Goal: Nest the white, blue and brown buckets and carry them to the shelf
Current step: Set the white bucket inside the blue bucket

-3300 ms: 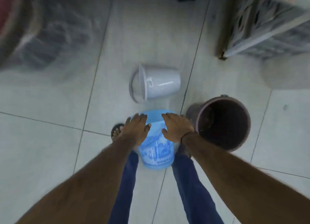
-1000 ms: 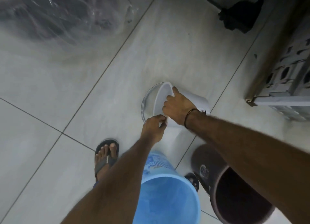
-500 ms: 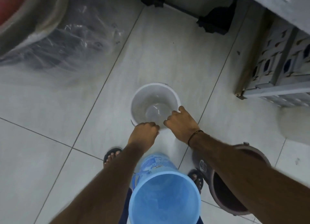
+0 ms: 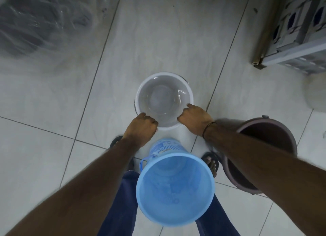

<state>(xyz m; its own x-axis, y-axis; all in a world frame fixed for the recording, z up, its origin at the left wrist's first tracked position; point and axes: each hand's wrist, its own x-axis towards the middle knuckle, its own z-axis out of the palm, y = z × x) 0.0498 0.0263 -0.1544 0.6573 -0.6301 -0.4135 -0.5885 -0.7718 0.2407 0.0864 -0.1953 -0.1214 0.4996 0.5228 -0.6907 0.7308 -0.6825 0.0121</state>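
The white bucket (image 4: pixel 163 98) stands upright on the tiled floor, mouth facing up, in the middle of the view. My left hand (image 4: pixel 141 128) grips its near rim on the left side. My right hand (image 4: pixel 194 119) grips the near rim on the right side. The blue bucket (image 4: pixel 174 190) stands upright between my legs, just below the white one, its mouth open toward me. The brown bucket (image 4: pixel 266 137) stands upright to the right, partly hidden by my right forearm.
A bundle wrapped in clear plastic (image 4: pixel 40 20) lies at the top left. A pale perforated rack with a metal tube edge (image 4: pixel 292 34) stands at the top right. My sandalled feet (image 4: pixel 210 162) flank the blue bucket.
The white bucket went from lying on its side to standing upright, with both hands on its rim. The blue bucket was turned mouth up earlier.
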